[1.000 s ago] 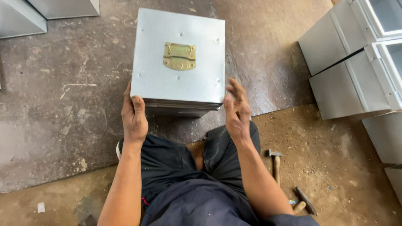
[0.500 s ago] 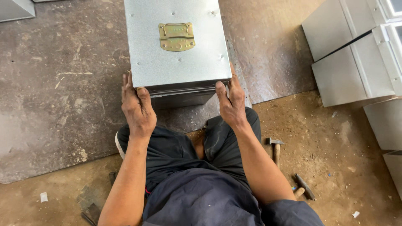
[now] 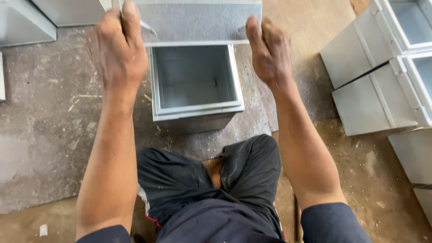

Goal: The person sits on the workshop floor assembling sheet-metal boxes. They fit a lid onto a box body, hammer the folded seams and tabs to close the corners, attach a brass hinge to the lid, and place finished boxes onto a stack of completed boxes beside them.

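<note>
Above the open grey metal box (image 3: 195,85), flat lid (image 3: 198,20) raised by both hands (image 3: 118,47)

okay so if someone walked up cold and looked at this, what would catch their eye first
Most likely the grey metal lid raised at the top of the view, gripped at its near corners by the left hand and the right hand. Right below it, on the dark floor sheet, sits the open metal box, its inside bare. At the right edge, more grey metal boxes lie stacked side by side.
</note>
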